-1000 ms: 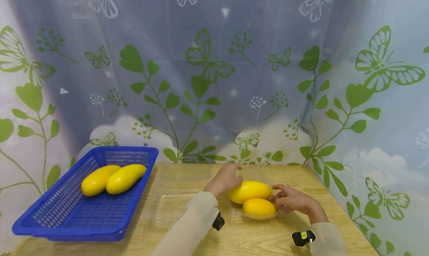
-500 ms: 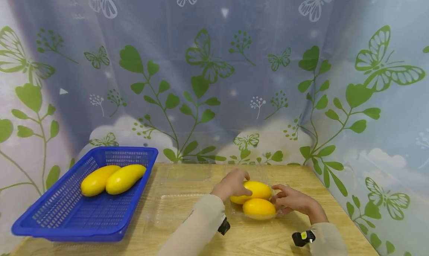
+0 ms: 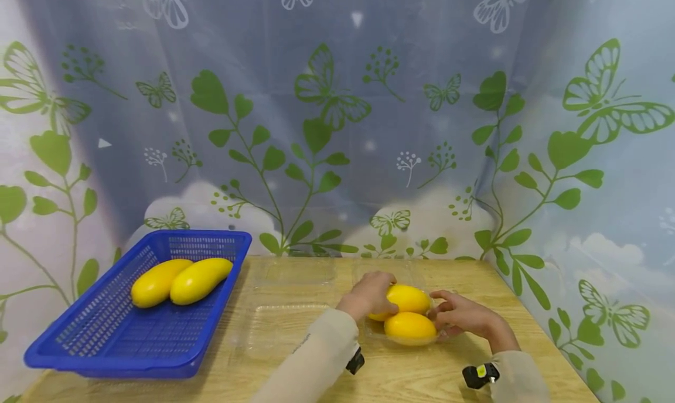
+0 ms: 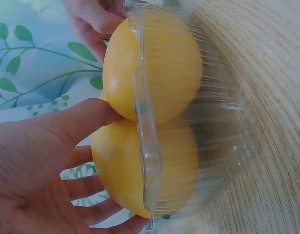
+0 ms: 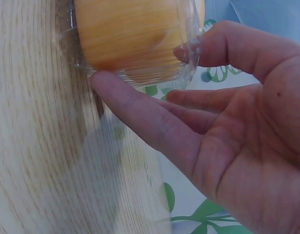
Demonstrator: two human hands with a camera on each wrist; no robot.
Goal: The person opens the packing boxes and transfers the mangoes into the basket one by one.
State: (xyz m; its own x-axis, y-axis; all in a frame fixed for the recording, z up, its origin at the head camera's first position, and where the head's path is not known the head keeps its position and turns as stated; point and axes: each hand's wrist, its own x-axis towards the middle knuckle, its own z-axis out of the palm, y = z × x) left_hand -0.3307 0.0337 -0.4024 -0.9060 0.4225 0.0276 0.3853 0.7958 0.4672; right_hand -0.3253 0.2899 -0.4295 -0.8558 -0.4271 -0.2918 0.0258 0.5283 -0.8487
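Note:
Two yellow mangoes lie side by side in a clear plastic clamshell box (image 4: 223, 141) on the wooden table. My left hand (image 3: 369, 296) reaches over the box's left side and grips the far mango (image 3: 413, 298), thumb at the gap between the fruits and fingers round its other side. The near mango (image 3: 410, 328) rests against it, its top above the rim in the left wrist view. At the box's right end my right hand (image 3: 465, 316) holds the plastic, the thumb (image 5: 213, 46) at the rim and a finger (image 5: 135, 109) low along the wall.
A blue plastic basket (image 3: 147, 333) stands at the left, holding two more mangoes (image 3: 200, 281). Another clear box (image 3: 282, 330) sits open between the basket and my left forearm. A patterned curtain (image 3: 337, 157) hangs behind the table.
My left hand has come toward me and right, from the box's back left onto the far mango, which has shifted slightly right. The right hand has stayed at the box's end.

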